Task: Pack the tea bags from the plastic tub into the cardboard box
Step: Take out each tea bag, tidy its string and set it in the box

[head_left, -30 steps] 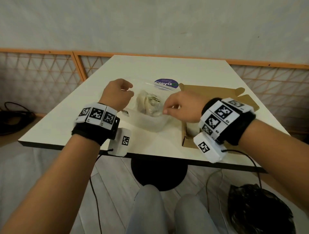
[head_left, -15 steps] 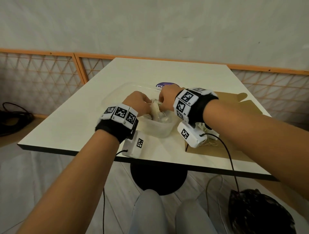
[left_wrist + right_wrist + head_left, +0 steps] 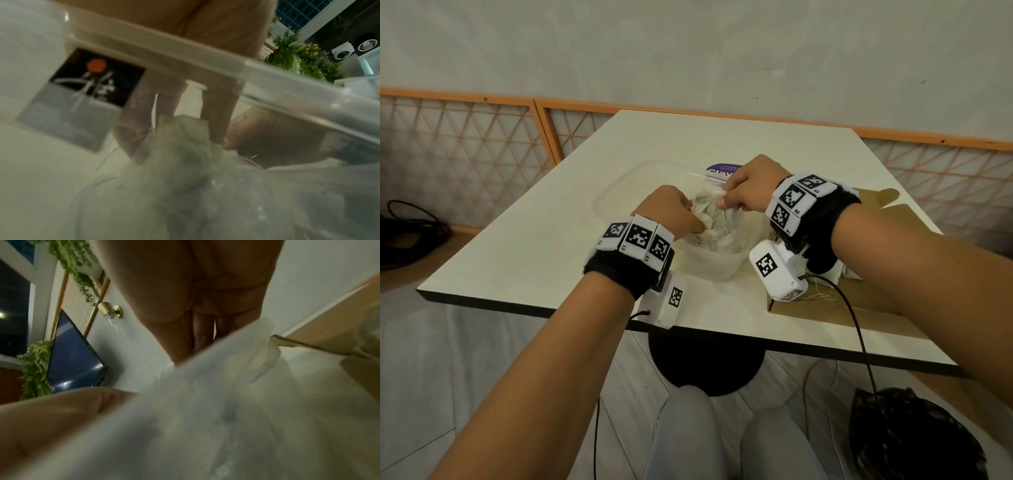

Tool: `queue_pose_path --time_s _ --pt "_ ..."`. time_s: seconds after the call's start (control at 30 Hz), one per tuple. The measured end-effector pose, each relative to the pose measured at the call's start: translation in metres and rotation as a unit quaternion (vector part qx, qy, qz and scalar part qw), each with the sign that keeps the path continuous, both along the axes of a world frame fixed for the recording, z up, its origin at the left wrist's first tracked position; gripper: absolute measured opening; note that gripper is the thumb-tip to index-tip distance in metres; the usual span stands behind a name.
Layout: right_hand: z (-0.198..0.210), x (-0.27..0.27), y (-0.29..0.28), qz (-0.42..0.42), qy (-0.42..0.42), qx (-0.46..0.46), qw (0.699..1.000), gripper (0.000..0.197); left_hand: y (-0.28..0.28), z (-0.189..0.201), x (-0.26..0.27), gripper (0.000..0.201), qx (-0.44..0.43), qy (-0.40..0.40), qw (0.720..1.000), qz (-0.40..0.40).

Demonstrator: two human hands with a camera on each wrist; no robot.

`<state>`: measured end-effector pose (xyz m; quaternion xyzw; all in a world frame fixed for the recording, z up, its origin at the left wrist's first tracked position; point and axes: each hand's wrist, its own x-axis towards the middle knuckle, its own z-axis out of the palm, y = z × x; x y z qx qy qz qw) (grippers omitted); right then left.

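The tea bags (image 3: pixel 710 219) lie in a loose clump inside the plastic tub (image 3: pixel 717 260), which stands near the table's (image 3: pixel 524 253) near edge, roughly at its middle. The cardboard box (image 3: pixel 873 301) lies open just beside the tub toward the right edge, partly hidden under my right forearm.

Step in hand, as I judge it: gathering a bundle from the tub for transfer. Pale bags already show in the box behind my right wrist; the count cannot be told.

Grip state: my left hand (image 3: pixel 671 214) reaches down into the tub, fingers curled and pinching the clump from the left; the left wrist view shows the fingertips (image 3: pixel 216 129) pressed on the top of the bundle through the tub wall. My right hand (image 3: pixel 750 188) is over the tub's far side, fingers closed on bags at the top of the clump, with thin strings trailing below.

Pose: both wrists are bent down and the forearms converge over the tub.

Next move calls for lifting the bundle clear of the rim without snagging strings, then carrying it right and lowering it into the box. The bags are light and tangled, so extras may trail out.
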<state>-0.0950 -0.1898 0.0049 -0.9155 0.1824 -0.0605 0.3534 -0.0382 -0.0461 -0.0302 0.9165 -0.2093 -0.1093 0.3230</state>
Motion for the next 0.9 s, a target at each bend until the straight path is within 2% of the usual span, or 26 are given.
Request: queue_pose_path --time_s 0.1,0.17,0.27,0.37,0.43,0.6,0.73,0.8,0.9 --pt "0.002 0.0 -0.002 -0.034 -0.041 0.103 0.993 0.016 0.002 -0.001 0.0 0.025 0.008 0.0 1.0 -0.003" --pt "0.008 -0.001 -0.004 -0.061 -0.076 0.186 0.978 0.01 0.002 -0.003 0.001 0.024 0.016 -0.002 1.0 -0.007" --pt "0.014 -0.002 -0.009 -0.068 -0.107 0.225 0.966 0.017 0.0 -0.001 0.001 0.026 0.023 -0.016 1.0 -0.014" --pt "0.014 -0.006 -0.012 -0.056 -0.087 0.215 0.971 0.015 -0.002 0.0 0.002 0.055 -0.001 -0.043 0.999 -0.02" --pt "0.013 -0.009 -0.013 -0.056 -0.087 0.234 0.967 0.014 -0.001 0.001 0.001 0.064 -0.009 -0.052 0.998 -0.024" --pt "0.018 -0.02 -0.022 -0.075 -0.115 0.304 0.943 0.006 -0.002 -0.002 0.0 0.044 0.026 -0.062 0.998 -0.022" --pt "0.019 -0.025 -0.028 -0.08 -0.116 0.301 0.943 0.007 -0.007 0.002 -0.002 0.056 0.014 -0.08 0.996 -0.046" --pt "0.021 -0.026 -0.03 -0.084 -0.119 0.309 0.94 0.006 -0.012 0.003 -0.004 0.046 0.029 -0.074 0.994 -0.069" --pt "0.028 -0.028 -0.037 -0.088 -0.135 0.34 0.927 0.008 -0.016 -0.002 -0.003 0.021 0.054 -0.053 0.994 -0.078"
